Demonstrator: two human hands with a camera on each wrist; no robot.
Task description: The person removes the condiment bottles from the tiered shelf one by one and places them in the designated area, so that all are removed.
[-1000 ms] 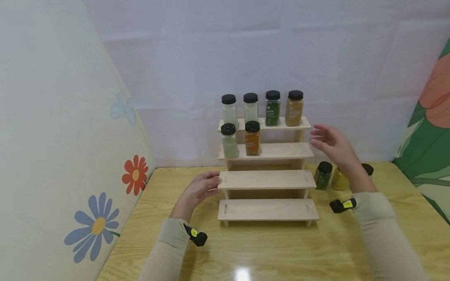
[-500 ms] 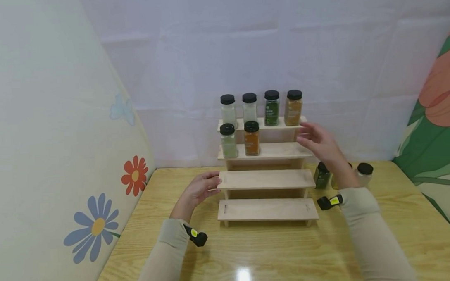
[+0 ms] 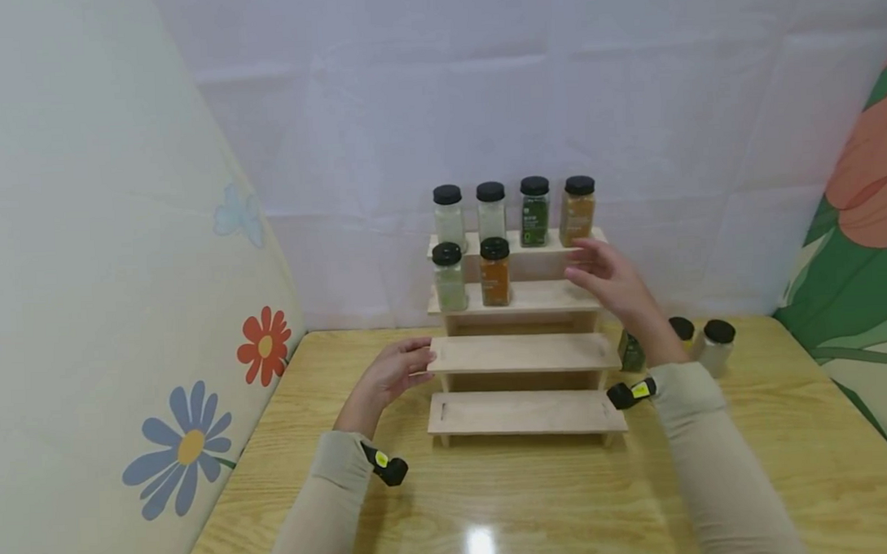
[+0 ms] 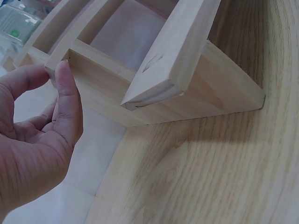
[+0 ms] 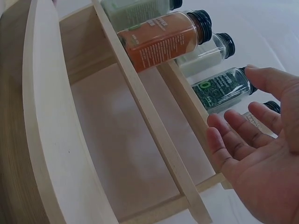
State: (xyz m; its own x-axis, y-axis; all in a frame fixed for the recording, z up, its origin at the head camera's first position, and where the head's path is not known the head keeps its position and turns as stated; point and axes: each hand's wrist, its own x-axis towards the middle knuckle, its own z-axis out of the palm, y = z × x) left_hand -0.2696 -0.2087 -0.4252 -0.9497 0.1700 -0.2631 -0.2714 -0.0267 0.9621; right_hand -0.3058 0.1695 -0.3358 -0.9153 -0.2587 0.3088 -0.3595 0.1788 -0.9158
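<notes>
A stepped wooden display rack (image 3: 525,413) stands on the table with its boards rising toward the back. My left hand (image 3: 399,372) pinches the left end of the second board from the bottom between thumb and fingers; in the left wrist view, the thumb (image 4: 68,100) lies against that board's corner. My right hand (image 3: 612,283), holding nothing, hovers by the right end of the upper boards with fingers loosely bent. Just behind its fingers is an orange-brown spice jar (image 3: 577,211). A green herb jar (image 5: 223,89) and an orange spice jar (image 5: 163,39) show near it in the right wrist view.
On the top board are two pale jars (image 3: 449,220) beside the green one. A light green jar (image 3: 449,285) shares the second board with the orange jar. Right of the rack, a dark green jar (image 3: 631,353), a yellow jar (image 3: 683,334) and a whitish jar (image 3: 715,351) stand on the table (image 3: 539,502).
My right hand has moved left, from beside the rack to in front of the right end of its upper boards. My left hand has stayed at the board's end.
</notes>
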